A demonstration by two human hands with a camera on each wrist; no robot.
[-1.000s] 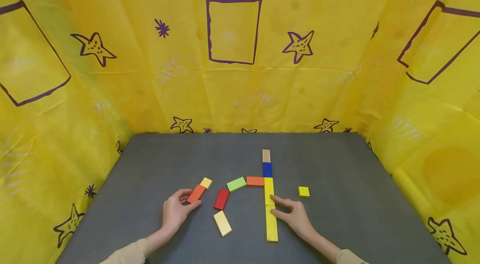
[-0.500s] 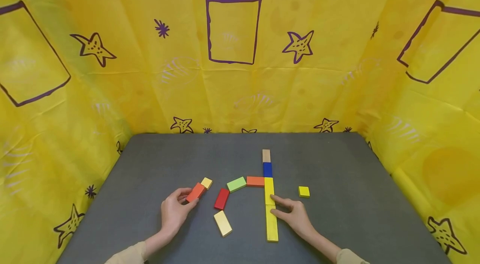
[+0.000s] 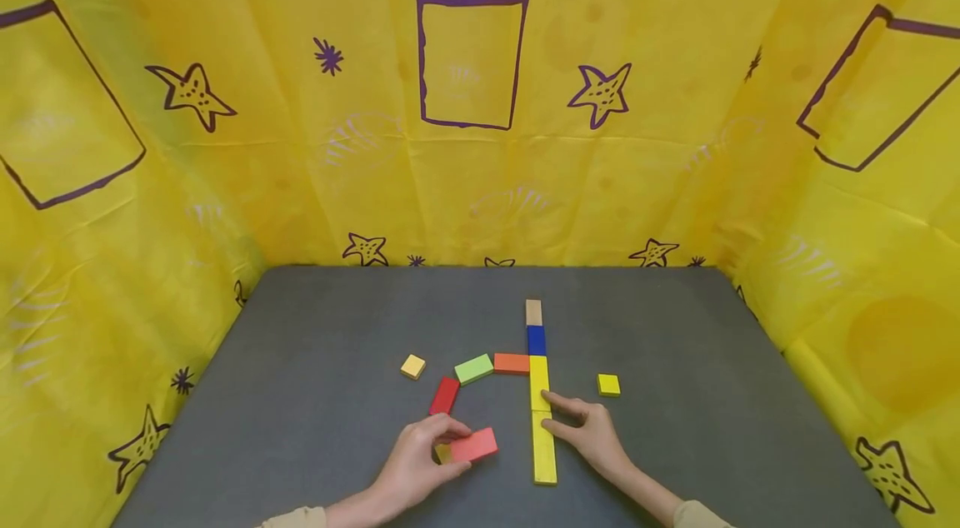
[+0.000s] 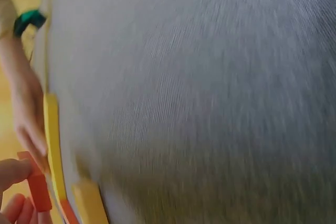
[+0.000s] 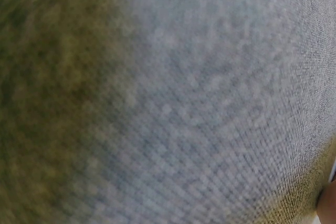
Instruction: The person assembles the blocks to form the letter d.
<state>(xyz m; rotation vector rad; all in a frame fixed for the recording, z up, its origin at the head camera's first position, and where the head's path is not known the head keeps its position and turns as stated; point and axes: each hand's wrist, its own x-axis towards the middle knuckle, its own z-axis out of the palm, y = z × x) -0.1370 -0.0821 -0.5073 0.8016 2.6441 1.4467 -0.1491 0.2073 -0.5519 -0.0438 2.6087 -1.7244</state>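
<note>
My left hand (image 3: 416, 461) pinches an orange-red block (image 3: 475, 445) between thumb and fingers, over a pale yellow block (image 3: 444, 454) that it mostly hides. In the left wrist view, the orange-red block (image 4: 39, 187) shows at the thumb. My right hand (image 3: 592, 434) rests index finger and thumb against the right edges of two long yellow blocks, the farther one (image 3: 538, 378) and the nearer one (image 3: 543, 453). These stand end to end in a column with a blue block (image 3: 536, 340) and a light wooden block (image 3: 533, 312).
From the column an orange block (image 3: 512, 363), a light green block (image 3: 473, 369) and a red block (image 3: 445, 396) curve leftward. A small tan block (image 3: 412, 366) lies left on the grey table (image 3: 315, 328), a small yellow block (image 3: 608, 385) right. Yellow patterned cloth (image 3: 465, 195) surrounds the table.
My left hand has carried the orange-red block from beside the small tan block, right and toward me, over the pale yellow block. My right hand has kept its place.
</note>
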